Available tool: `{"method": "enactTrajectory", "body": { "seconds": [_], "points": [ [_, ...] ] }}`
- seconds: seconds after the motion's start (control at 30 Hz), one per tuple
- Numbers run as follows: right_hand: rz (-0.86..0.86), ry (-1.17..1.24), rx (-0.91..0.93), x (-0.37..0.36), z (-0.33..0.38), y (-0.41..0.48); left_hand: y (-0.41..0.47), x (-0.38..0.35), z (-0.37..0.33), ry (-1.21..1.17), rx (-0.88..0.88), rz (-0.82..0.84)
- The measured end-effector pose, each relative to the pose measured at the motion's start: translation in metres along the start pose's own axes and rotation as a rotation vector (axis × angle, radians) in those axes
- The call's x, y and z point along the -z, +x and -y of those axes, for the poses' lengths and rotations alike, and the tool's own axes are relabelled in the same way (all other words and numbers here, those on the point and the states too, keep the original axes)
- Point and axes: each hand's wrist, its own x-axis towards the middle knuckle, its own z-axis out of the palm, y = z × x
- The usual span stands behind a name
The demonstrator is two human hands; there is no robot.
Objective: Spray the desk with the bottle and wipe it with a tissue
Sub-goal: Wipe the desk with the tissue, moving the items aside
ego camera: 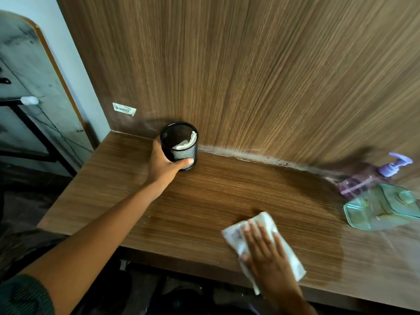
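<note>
The wooden desk (204, 196) runs across the view, with a darker, damp-looking patch around its middle. My right hand (266, 251) lies flat, fingers spread, on a white tissue (293, 262) near the front edge. My left hand (166, 162) is wrapped around a black mesh cup (179, 142) at the back left, close to the wall panel; a white crumpled piece sits inside the cup. A purple bottle (372, 176) with a pump top stands at the far right against the panel, blurred.
A pale green lidded container (384, 208) lies on the desk just in front of the purple bottle. A tall wood back panel (250, 76) with a small white sticker (124, 109) rises behind the desk. The desk's left edge drops to the floor.
</note>
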Motion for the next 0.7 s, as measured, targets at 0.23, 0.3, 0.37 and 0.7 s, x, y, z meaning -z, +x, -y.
{"method": "enactTrajectory", "body": {
  "seconds": [0.23,0.3,0.37,0.7],
  "points": [
    [0.069,0.028,-0.2,0.001,0.044,0.104,0.002,0.022,-0.003,0.017,-0.039,0.047],
    [0.161,0.019,-0.045,0.003,0.091,0.129,0.004,0.025,-0.002,0.0,-0.036,0.031],
    [0.219,0.046,0.118,0.005,0.136,0.133,0.006,0.029,-0.001,-0.022,-0.039,0.023],
    [0.142,0.002,0.349,0.013,0.076,0.093,0.021,0.097,0.008,0.008,-0.057,0.02]
  ]
}}
